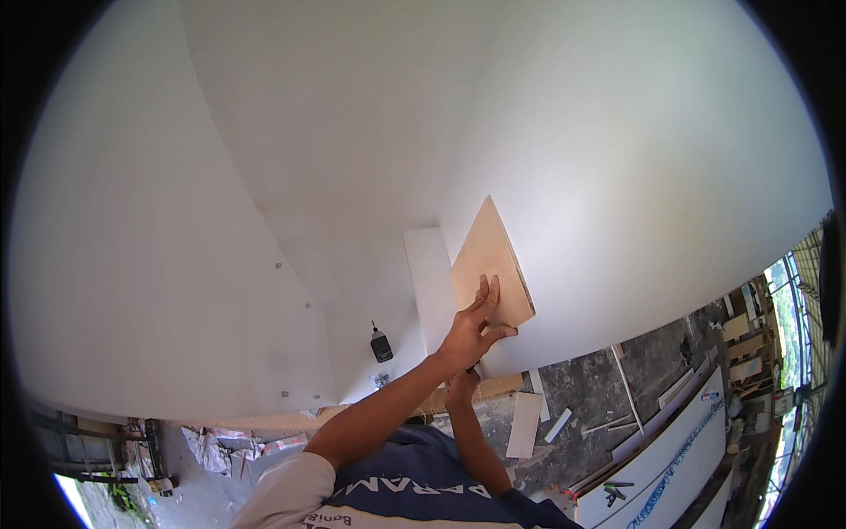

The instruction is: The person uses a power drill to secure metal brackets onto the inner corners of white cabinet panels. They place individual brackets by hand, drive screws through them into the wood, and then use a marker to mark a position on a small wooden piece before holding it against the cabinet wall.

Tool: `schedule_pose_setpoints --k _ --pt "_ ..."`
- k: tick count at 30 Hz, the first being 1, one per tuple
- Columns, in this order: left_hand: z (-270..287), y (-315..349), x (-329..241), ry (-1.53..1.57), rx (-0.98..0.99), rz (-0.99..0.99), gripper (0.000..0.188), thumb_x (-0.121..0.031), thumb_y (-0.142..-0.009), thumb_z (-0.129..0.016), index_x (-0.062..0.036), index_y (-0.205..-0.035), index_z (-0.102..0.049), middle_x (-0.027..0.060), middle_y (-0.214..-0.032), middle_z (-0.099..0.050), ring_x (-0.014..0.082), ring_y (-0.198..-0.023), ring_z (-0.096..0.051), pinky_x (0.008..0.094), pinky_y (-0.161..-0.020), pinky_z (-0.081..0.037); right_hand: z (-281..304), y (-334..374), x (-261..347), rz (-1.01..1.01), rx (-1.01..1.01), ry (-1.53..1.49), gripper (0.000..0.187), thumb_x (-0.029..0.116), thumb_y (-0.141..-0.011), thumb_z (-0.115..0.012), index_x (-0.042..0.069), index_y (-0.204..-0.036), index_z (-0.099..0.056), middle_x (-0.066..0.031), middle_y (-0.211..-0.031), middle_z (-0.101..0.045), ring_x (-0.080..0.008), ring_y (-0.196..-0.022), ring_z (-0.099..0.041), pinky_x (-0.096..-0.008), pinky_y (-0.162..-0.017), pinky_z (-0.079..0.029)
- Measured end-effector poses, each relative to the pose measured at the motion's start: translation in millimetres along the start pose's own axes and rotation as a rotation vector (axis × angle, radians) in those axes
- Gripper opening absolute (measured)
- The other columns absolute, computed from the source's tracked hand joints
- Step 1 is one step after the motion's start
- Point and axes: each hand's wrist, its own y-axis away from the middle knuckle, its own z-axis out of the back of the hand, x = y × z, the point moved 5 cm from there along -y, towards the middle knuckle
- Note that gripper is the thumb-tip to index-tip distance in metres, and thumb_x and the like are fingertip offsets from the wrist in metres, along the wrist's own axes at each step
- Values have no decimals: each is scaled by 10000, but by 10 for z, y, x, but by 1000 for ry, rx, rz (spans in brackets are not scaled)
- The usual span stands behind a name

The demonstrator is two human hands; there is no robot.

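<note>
While the left hand [476, 322] presses flat on a plywood piece [490, 264], fingers spread and thumb hooked at its lower edge, the piece sits tilted against the inside of a white cabinet [617, 176], beside a narrow white panel [432, 286]. Grip state: fingers apart, pushing on the face, not clamped round it. The right hand [463, 385] sits just under the left wrist, mostly hidden — cannot tell if it is closed or holding anything.

Risks, as a judgement: only 1 palm holds the plywood, so it could slide down the smooth white wall or tip off if pressure eases. A skewed edge could leave it misaligned with the white panel.

Materials: plywood is pale tan, matte, faint grain, rectangular, thin with a darker edge. Cabinet walls are glossy white laminate, flat, with a few small screw dots. A small black bottle [381, 346] stands on the cabinet floor near the corner.

Below, rough grey concrete floor [582, 397] with white offcut strips [523, 423] and long white boards [670, 458] — scattered, well apart from the hands.
</note>
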Motion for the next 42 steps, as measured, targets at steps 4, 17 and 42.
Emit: schedule_pose_setpoints --k 4,17,42 --pt "10 -40 47 -48 -7 -11 942 -251 -848 -782 -102 -1565 -190 312 -1582 -104 353 -1403 -333 382 -960 -530 100 67 -12 -58 12 8 242 161 -888 -723 89 -710 -575 60 -563 -424 -26 -411 -307 -208 -376 -229" --pt "432 -649 356 -43 -29 -5 967 -371 -854 -760 -133 -1572 -157 242 -1598 -155 296 -1503 -75 457 -1198 -240 220 13 -32 -77 7 6 190 166 -900 -714 67 -787 -598 1 -648 -547 -43 -397 -322 -226 -349 -216" --pt "674 -1011 396 115 13 -1 945 -293 -881 -757 -125 -1577 -140 235 -1616 -119 287 -1511 -47 423 -1163 -303 232 142 37 -64 -144 -25 122 183 -915 -625 62 -920 -614 -111 -831 -698 -69 -395 -294 -247 -354 -198"
